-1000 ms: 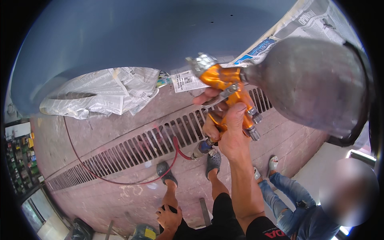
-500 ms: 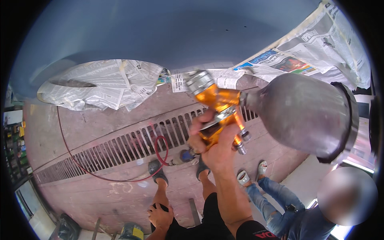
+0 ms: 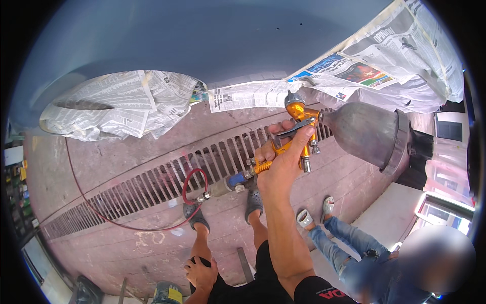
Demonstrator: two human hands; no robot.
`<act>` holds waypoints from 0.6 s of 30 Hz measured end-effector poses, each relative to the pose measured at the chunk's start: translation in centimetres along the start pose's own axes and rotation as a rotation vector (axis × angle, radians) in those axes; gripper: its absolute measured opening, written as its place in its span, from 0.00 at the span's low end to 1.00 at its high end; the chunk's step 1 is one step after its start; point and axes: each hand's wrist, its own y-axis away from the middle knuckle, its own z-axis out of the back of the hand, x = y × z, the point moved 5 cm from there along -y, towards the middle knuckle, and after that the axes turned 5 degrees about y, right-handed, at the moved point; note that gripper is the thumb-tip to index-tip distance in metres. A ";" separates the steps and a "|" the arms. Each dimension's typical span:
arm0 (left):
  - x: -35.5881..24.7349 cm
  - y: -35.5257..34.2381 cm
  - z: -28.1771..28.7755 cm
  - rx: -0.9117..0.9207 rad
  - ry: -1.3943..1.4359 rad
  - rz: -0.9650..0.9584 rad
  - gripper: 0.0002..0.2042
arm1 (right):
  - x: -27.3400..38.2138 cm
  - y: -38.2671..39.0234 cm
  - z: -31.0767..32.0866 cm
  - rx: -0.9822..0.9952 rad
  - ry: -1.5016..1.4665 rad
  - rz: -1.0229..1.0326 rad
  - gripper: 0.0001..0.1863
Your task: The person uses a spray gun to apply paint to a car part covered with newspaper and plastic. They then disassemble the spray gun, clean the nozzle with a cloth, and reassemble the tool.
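Note:
My right hand is closed round the grip of an orange-gold spray gun, with fingers at its silver trigger lever. A large smoky-grey paint cup sticks out to the right of the gun. Below the grip, a blue and metal fitting joins a thin red air hose. The gun's nozzle points toward a blue-grey car body panel, apart from it. My left hand rests on my left knee, fingers spread and holding nothing.
Newspaper masking covers a wheel opening at left; more newspaper is taped at right. A long floor grate runs beneath the hose. Another person in jeans is close by on the right. A bucket stands at lower left.
My right hand has carried the spray gun to the right and farther from the camera, and the cup looks smaller. The fitting and hose now show more clearly. My left hand stays on the knee.

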 end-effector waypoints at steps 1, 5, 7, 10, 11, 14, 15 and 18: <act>0.0 0.0 0.0 -0.001 -0.001 0.002 0.37 | 0.2 0.0 0.0 -0.015 0.003 0.004 0.30; 0.1 -0.2 -0.3 -0.003 -0.005 0.001 0.36 | 0.9 -0.4 -0.2 0.010 -0.021 0.009 0.30; 0.0 -0.1 -0.3 -0.011 -0.006 -0.003 0.36 | 1.2 -0.6 -0.8 0.068 -0.028 -0.008 0.30; -0.3 0.1 -0.2 -0.028 -0.016 -0.013 0.36 | 1.8 -0.1 -2.7 0.148 -0.004 -0.053 0.32; -0.3 0.1 -0.2 -0.034 -0.020 -0.008 0.36 | 2.1 0.5 -3.5 0.209 0.011 -0.055 0.32; -0.5 0.1 -0.2 -0.027 -0.024 -0.001 0.37 | 2.8 2.2 -4.4 0.391 0.083 -0.063 0.36; -0.6 0.1 -0.2 -0.020 -0.024 -0.002 0.37 | 3.1 2.6 -4.5 0.478 0.078 -0.045 0.36; -0.8 0.2 -0.2 -0.018 -0.029 0.001 0.37 | 3.8 3.0 -4.3 0.664 0.056 -0.012 0.34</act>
